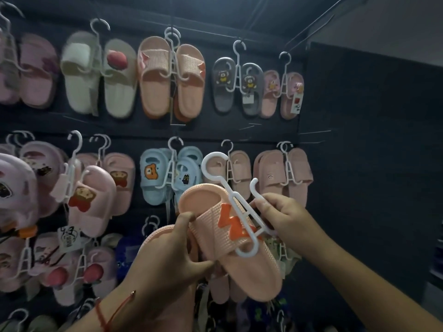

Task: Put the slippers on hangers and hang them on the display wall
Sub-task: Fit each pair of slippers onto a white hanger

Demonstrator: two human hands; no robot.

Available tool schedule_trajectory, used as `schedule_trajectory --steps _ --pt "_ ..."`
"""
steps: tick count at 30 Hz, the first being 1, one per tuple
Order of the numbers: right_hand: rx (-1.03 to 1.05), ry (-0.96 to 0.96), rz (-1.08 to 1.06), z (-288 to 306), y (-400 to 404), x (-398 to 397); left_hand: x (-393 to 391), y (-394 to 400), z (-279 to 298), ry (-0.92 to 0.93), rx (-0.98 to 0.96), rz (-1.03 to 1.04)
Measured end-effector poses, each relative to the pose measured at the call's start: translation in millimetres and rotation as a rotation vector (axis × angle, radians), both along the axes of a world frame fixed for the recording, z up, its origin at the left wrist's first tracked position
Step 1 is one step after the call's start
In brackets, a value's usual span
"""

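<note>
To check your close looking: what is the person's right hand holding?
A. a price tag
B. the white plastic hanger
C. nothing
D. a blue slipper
B: the right hand pinches the white plastic hanger, which lies across the peach slipper gripped by the left hand.

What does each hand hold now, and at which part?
The left hand grips the peach slippers at the side edge by the strap. The right hand pinches the white hanger at its arm, near the small hook.
</note>
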State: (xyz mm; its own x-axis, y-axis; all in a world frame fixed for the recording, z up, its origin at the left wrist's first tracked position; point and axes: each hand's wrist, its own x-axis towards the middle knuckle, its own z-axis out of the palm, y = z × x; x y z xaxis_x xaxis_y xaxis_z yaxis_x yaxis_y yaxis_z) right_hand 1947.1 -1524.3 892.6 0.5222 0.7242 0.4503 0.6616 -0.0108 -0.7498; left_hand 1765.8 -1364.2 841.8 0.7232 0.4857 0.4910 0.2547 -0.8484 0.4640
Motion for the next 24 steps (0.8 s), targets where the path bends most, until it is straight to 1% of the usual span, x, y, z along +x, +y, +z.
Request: schedule_trajectory --steps 3,6,8,16,18,20,22,24 --pt "-0.047 -0.020 -0.009 2 7 6 6 10 0 -0.014 -0.035 -0.019" --pt "-0.048 -0.024 -0.011 3 10 11 11 17 2 -0.008 -0.015 -0.014" --pt "-0.048 -0.022 -0.015 1 9 14 15 21 4 -0.014 -0.039 -0.015" --pt "-0.056 0.065 -0.028 -15 0 23 17 46 18 0.013 -0.152 0.046" --pt "-0.046 0.152 -0.003 -17 -6 20 16 51 22 0.025 -0.168 0.077" --pt "-0.001 0.302 0.041 -18 -11 14 15 56 29 0.038 -0.134 0.118" --pt "0.033 0.444 0.125 -18 -13 5 14 55 30 0.075 -0.073 0.147" --pt "0.055 0.581 0.235 -18 -6 -8 9 52 31 0.077 0.002 0.126"
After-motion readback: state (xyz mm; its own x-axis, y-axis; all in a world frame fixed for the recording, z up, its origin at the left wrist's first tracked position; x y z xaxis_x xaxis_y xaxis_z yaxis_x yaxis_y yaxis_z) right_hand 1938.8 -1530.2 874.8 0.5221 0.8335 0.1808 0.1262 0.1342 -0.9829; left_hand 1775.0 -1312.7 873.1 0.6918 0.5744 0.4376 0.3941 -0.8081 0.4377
